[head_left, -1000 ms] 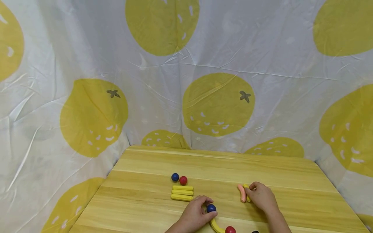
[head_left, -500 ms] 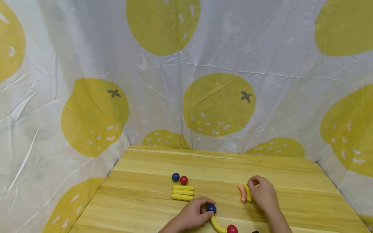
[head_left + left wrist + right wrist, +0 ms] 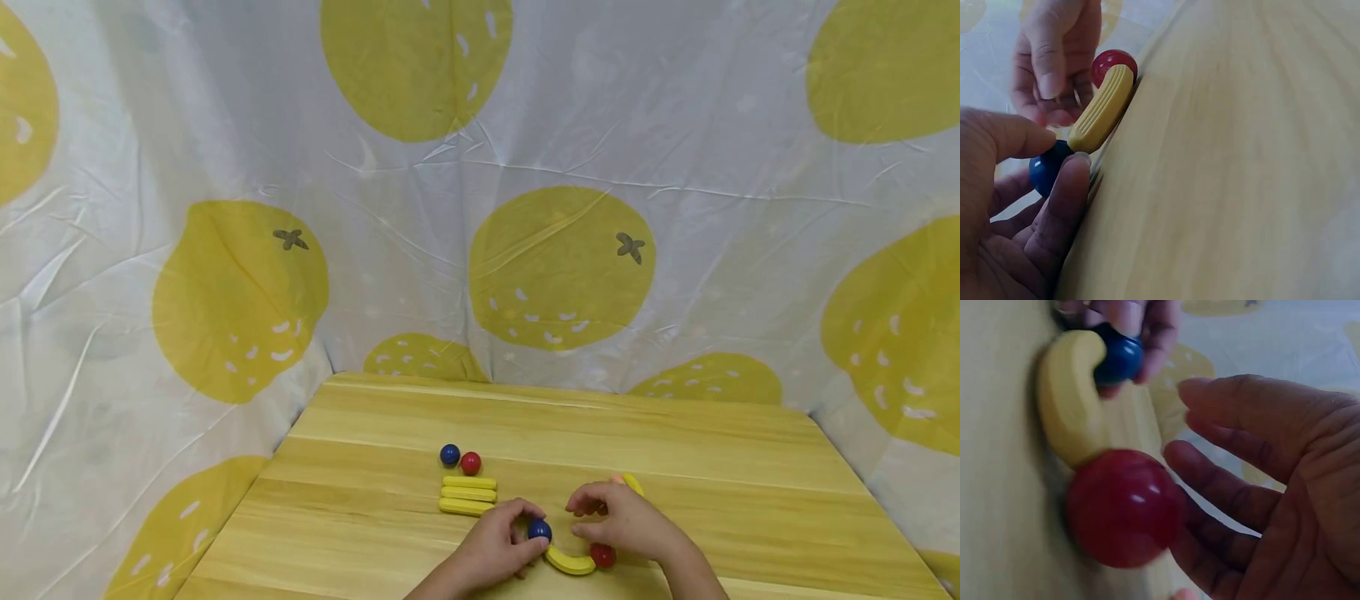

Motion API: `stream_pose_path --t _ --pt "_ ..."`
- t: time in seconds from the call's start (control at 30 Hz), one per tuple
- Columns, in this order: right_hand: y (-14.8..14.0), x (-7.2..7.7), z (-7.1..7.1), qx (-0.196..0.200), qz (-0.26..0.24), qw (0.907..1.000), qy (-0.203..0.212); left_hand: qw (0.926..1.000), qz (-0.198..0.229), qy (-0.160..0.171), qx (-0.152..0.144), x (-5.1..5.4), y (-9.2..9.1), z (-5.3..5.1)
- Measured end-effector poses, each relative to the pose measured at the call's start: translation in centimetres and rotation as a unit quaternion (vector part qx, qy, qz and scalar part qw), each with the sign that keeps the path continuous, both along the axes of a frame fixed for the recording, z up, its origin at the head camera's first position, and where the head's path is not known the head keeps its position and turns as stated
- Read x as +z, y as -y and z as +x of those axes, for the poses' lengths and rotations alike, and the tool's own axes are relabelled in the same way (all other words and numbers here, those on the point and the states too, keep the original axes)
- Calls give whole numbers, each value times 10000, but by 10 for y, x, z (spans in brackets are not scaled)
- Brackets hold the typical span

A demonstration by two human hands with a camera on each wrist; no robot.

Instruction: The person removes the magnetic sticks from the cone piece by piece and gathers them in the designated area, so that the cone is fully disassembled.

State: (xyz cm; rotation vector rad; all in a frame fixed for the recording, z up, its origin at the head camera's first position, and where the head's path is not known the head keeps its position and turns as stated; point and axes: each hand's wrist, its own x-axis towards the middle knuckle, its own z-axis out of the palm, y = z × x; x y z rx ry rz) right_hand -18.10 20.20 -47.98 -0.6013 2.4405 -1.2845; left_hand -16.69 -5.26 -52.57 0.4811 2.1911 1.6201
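My left hand [image 3: 491,546] pinches a blue ball [image 3: 539,530] between thumb and index finger. A curved yellow ribbed stick [image 3: 1104,109] joins the blue ball at one end and a red ball [image 3: 1112,64] at the other; they look like magnetic building pieces. My right hand [image 3: 630,521] hovers around the red-ball end with fingers spread and loosely bent. In the right wrist view the red ball [image 3: 1125,509] lies beside its fingers; whether they touch it, I cannot tell. Nothing sits between that thumb and index finger.
On the wooden table [image 3: 360,467], a loose blue ball [image 3: 450,455] and red ball [image 3: 471,463] lie behind three straight yellow sticks [image 3: 468,495]. Beyond my right hand, a curved yellow stick [image 3: 633,483] and a pink one [image 3: 617,478] are partly hidden. Lemon-print cloth [image 3: 405,250] surrounds the table.
My right hand has left the curved yellow stick at the right and come leftward and nearer, to the red ball. The joined stick's red-ball end has swung away from me. The left hand keeps its pinch.
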Motion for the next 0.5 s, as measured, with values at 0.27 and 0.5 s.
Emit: stream_pose_path --t 0.27,0.5 --pt "14 -14 3 591 -106 9956 716 9998 147 27 91 0 -1 1" --pt "16 -16 4 634 9 9964 563 9995 195 -130 230 -3 -1 1"
